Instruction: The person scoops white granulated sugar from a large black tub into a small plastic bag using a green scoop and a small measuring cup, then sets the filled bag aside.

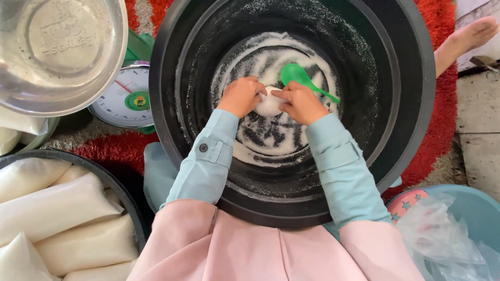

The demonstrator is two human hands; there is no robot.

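Over at the far left, a black basin (136, 218) is holding plump white filled bags (57, 208), and above it a steel bowl (62, 52) is sitting beside a round dial scale (127, 99) with a green body. A red rug (112, 148) is showing between them.

Moving toward the middle, a large black tub (406, 104) is taking up most of the view, its floor streaked with white grains (271, 143). Both arms in pale blue sleeves are reaching down into it. The left hand (241, 96) is curling its fingers around the left side of a small white bag (269, 102), which is sitting at the centre of the tub floor. The right hand (301, 102) is pinching the same bag from the other side, so both hands are grasping it between them. A green plastic spoon (302, 79) is lying just behind the right hand; I cannot tell whether the fingers are touching its handle.

Further right, a bare foot (466, 39) is resting on the rug's edge, and at the lower right a light blue tub (476, 208) is holding crumpled clear plastic bags (442, 234).
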